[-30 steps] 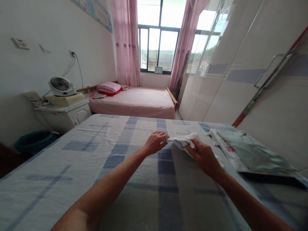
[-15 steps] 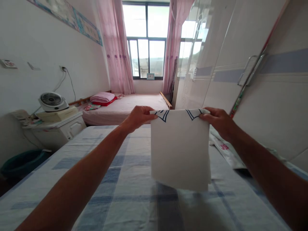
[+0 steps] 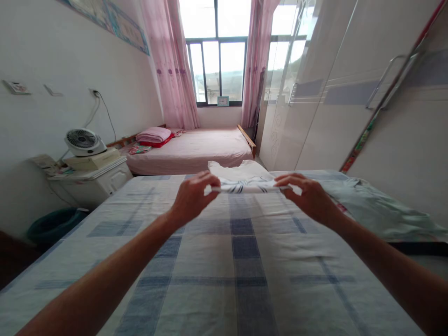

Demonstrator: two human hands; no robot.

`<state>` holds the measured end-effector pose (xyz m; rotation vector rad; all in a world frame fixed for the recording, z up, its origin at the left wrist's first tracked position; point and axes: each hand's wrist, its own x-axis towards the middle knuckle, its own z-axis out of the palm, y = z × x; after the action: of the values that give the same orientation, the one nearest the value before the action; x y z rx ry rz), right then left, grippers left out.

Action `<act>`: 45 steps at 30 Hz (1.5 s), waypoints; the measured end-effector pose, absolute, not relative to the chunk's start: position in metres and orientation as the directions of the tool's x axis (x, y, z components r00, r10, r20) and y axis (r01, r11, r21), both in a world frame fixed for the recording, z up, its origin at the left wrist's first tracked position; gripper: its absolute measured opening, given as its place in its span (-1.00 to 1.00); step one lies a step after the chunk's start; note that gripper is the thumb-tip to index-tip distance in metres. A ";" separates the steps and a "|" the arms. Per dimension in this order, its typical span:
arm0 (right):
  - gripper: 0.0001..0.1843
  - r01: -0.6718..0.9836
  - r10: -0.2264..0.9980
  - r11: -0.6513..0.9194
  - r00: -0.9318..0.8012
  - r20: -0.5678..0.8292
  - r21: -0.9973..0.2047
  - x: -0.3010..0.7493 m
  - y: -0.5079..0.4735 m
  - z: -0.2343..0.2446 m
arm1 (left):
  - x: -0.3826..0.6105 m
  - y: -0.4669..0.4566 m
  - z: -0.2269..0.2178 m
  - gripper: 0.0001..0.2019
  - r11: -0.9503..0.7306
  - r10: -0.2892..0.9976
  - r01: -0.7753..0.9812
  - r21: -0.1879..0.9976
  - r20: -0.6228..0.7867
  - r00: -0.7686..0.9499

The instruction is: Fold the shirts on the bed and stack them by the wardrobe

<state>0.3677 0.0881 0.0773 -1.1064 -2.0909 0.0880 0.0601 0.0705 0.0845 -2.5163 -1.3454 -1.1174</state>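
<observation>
Between my hands a white garment (image 3: 241, 173) with dark blue stripes stretches out in the air over the checked bed, its cloth flung away from me. My left hand (image 3: 196, 193) pinches its left corner between thumb and fingers. At the opposite corner my right hand (image 3: 303, 192) grips the same edge with bent fingers. The striped edge is nearest to me and fairly level. What kind of garment it is I cannot tell for sure. Below lies the blue-and-white checked bedsheet (image 3: 206, 266).
Pale green cloth (image 3: 385, 210) lies heaped on the bed's right side. Beyond stands a pink-covered bed (image 3: 210, 144) with folded bedding (image 3: 154, 135). A fan (image 3: 84, 141) sits on a box atop a white cabinet (image 3: 101, 186), near a teal bin (image 3: 56, 226). A glossy wardrobe (image 3: 325, 126) lines the right.
The garment hung down in front of me before; now its body has swung up and away beyond my hands. Both hands have lowered slightly, and the view has tipped down.
</observation>
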 end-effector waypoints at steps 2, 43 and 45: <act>-0.79 0.661 0.739 0.647 -0.425 0.522 -0.379 0.371 0.068 0.032 | 0.057 0.043 0.037 -0.95 -0.631 0.734 0.747 0.210 0.475 0.486; -0.36 0.915 0.913 0.393 -0.376 0.159 -0.096 0.331 0.081 -0.069 | 0.147 0.063 -0.052 -0.48 -0.515 0.844 0.833 0.202 0.286 0.453; -0.36 0.943 0.942 0.312 -0.292 0.168 -0.113 0.341 0.079 -0.065 | 0.146 0.064 -0.052 -0.50 -0.516 0.844 0.835 0.193 0.280 0.457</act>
<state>0.3413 0.0785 -0.0653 -1.7317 -2.3733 -0.0110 0.1463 0.0640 -0.0523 -2.7054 -1.5590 -0.5448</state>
